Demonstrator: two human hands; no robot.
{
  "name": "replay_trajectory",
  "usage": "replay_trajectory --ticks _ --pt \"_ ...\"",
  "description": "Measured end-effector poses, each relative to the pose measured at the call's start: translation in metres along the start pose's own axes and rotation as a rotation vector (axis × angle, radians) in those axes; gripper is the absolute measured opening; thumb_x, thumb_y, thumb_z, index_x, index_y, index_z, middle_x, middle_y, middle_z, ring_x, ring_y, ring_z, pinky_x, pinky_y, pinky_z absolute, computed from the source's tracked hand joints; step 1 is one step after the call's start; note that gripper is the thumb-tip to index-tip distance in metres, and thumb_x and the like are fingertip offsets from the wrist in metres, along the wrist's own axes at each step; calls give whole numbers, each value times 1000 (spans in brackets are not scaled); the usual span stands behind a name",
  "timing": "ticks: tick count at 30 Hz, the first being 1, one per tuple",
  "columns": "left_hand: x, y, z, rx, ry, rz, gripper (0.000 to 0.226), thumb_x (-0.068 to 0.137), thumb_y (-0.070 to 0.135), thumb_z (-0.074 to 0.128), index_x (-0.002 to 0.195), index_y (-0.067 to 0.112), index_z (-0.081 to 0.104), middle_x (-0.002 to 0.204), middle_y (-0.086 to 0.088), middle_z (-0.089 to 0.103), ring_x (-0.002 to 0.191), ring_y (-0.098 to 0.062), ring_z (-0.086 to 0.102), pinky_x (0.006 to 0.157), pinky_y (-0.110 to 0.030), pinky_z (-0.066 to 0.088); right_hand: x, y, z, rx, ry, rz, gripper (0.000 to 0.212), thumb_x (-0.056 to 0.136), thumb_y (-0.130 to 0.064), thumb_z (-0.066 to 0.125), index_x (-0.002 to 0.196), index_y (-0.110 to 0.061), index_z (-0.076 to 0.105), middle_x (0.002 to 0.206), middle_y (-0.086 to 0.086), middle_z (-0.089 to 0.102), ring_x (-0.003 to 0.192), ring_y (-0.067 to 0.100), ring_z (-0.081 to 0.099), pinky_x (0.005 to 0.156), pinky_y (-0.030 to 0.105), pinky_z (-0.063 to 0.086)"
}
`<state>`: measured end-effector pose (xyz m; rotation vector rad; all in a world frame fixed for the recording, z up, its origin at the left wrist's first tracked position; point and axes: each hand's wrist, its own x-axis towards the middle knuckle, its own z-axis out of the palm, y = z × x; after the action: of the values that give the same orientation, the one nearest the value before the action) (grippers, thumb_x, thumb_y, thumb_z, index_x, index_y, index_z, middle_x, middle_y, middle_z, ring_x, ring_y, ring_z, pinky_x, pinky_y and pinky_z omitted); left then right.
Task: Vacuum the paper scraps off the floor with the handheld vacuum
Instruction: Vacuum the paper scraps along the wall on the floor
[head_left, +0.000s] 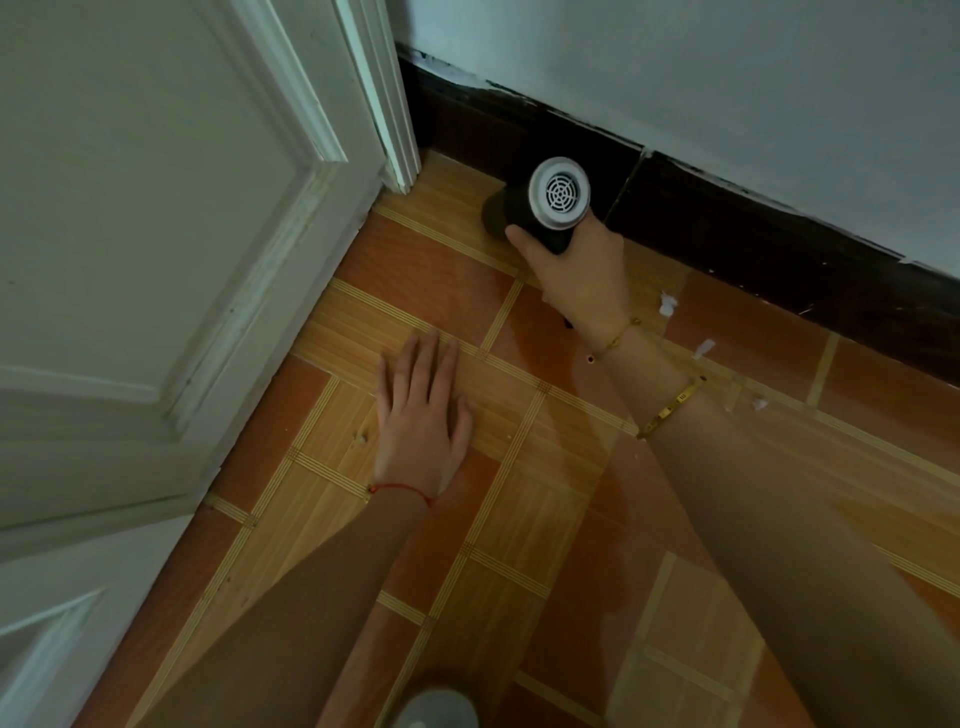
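Observation:
A black handheld vacuum (540, 208) with a silver round rear grille points down at the floor near the corner where the door frame meets the dark skirting. My right hand (576, 275) grips its handle from below. My left hand (421, 415) rests flat on the tiled floor, fingers straight, holding nothing. White paper scraps lie to the right of my right wrist: one (666, 305) by the skirting, another (704, 348) further right, and a small one (759, 403) beyond my forearm. The vacuum's nozzle is hidden behind its body.
A white panelled door (156, 260) fills the left side. The dark skirting board (753, 239) runs along a pale wall at the back. Orange and wood-pattern floor tiles (519, 519) cover the floor. A grey rounded object (436, 709) shows at the bottom edge.

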<state>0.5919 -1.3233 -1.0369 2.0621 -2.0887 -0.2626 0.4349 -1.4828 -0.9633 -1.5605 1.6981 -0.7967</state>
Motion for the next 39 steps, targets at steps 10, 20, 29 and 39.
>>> replay_trajectory --ticks 10,20,29,39 --pt "0 -1 2 -21 3 6 57 102 36 35 155 16 29 162 -7 28 153 -26 17 123 -57 11 -42 14 -26 -122 2 -24 61 82 -50 70 130 -14 56 118 -1 69 107 11 63 74 4 40" --pt "0 -2 1 -34 0 7 56 102 35 35 154 15 31 162 -7 29 152 -26 18 123 -57 11 -68 15 -29 -156 -93 -35 51 82 -55 68 117 -19 61 96 -5 71 87 14 67 71 31 56" --pt "-11 -11 -18 -40 47 25 53 100 29 42 148 8 39 153 -14 39 148 -30 28 123 -56 11 -72 -1 -6 -61 -324 -94 49 82 -49 71 121 -21 60 90 -10 66 79 4 60 68 18 46" --pt "-63 -75 -34 5 74 -289 68 96 49 43 152 11 30 151 -12 36 142 -33 33 122 -53 18 -81 -25 19 -109 -414 -149 47 82 -51 70 120 -24 59 73 -24 53 60 -1 52 65 24 52"
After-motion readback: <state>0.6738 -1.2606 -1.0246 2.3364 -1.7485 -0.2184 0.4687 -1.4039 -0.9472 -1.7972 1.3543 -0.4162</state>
